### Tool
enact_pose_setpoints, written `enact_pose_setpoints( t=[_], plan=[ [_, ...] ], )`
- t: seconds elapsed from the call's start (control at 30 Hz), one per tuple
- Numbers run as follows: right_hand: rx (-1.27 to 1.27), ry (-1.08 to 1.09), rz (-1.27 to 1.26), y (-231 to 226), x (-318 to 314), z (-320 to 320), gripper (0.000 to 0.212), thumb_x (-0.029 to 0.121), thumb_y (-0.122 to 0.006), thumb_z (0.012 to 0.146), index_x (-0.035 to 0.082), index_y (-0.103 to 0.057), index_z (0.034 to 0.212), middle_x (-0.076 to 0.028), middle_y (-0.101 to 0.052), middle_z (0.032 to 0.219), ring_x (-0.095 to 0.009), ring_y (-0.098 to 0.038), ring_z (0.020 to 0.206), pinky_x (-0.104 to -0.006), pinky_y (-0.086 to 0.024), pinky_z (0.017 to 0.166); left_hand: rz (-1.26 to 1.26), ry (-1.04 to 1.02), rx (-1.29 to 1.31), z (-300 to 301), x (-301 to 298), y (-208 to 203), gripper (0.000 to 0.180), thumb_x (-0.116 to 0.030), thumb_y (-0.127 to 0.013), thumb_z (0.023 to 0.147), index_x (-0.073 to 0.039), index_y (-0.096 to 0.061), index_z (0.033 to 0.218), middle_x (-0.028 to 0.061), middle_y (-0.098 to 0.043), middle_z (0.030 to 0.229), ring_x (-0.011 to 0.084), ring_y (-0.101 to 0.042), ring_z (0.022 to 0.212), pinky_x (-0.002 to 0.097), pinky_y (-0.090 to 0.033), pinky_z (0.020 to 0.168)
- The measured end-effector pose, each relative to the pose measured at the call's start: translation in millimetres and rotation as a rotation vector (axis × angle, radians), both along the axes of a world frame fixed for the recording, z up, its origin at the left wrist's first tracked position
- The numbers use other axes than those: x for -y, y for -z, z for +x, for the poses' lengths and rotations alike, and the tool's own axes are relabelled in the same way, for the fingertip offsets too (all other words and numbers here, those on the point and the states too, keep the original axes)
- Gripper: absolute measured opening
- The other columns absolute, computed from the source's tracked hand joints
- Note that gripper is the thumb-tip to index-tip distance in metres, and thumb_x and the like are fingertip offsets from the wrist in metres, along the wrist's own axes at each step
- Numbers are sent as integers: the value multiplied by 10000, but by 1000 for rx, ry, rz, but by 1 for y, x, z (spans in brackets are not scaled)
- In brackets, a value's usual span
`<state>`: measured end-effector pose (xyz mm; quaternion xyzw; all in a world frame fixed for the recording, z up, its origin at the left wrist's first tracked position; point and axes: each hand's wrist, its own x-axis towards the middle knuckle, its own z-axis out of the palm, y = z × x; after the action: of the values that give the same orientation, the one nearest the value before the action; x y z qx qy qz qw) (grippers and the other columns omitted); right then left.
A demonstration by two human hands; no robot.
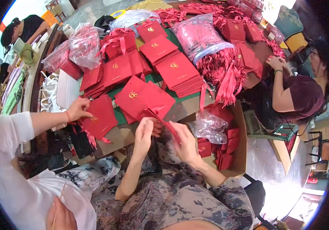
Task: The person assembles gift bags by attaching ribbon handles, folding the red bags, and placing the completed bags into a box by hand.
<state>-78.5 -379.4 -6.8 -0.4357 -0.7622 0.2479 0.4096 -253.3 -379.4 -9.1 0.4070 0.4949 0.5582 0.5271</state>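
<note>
A red paper bag [175, 134], seen nearly edge-on, is pinched between the thumb and fingers of my right hand [185, 142]. My left hand [145, 132] is close beside its left face with the fingers bent together; what they hold, if anything, is hidden. Just beyond both hands, flat red bags with gold emblems [133, 96] lie overlapping at the table's near edge. To my left, a co-worker's hand [80, 110] with a red wrist cord is at another red bag [100, 119]. That person's other hand [61, 215] holds a thin stick.
Stacks of red bags [181, 74] cover the table's middle. Behind them lies a clear plastic sack of red ribbons [201, 34]. An open cardboard box [241, 142] with red bags stands at my right. A seated person [299, 90] works farther right.
</note>
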Motion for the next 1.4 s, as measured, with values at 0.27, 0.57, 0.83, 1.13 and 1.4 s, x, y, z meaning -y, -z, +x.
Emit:
enact_pose_setpoints(
  t=[0.27,0.57,0.83,1.13,1.4],
  plan=[
    [-935,148,-728,18,3,-6,316,150,-582,1007,20,-572,1295,-30,-648,1200,-125,-593,1067,-301,-471,943,24,-164,-179,-10,-3,31,510,-33,-615,955,-8,-387,1411,138,-499,1369,191,-526,1219,310,-476,963],
    [-638,193,-588,76,8,11,287,171,-630,979,23,-561,1215,-14,-624,1006,-102,-579,884,-263,-498,776,-7,-186,-51,-24,9,61,465,-1,-590,959,15,-370,1369,142,-580,1272,192,-565,1166,329,-442,998],
    [-105,616,47,67,-63,117,90,-5,-635,892,12,-642,981,-102,-597,921,-236,-598,783,-326,-483,711,-53,-250,-250,-35,24,86,532,-38,-643,935,-3,-361,1386,132,-571,1251,200,-572,1135,320,-455,970],
    [286,531,379,78,-98,158,235,-63,-648,769,60,-670,968,-121,-576,941,-311,-578,907,-393,-500,786,-79,-337,-488,-32,28,80,563,-84,-692,905,-35,-386,1376,81,-556,1066,173,-572,979,293,-484,825],
    [-287,1014,190,108,-108,138,165,127,-692,916,17,-596,993,-48,-581,901,-182,-567,857,-333,-480,748,-63,-349,-625,-25,22,74,541,-103,-707,886,-17,-429,1341,106,-567,1064,192,-569,942,328,-476,840]
  ],
)
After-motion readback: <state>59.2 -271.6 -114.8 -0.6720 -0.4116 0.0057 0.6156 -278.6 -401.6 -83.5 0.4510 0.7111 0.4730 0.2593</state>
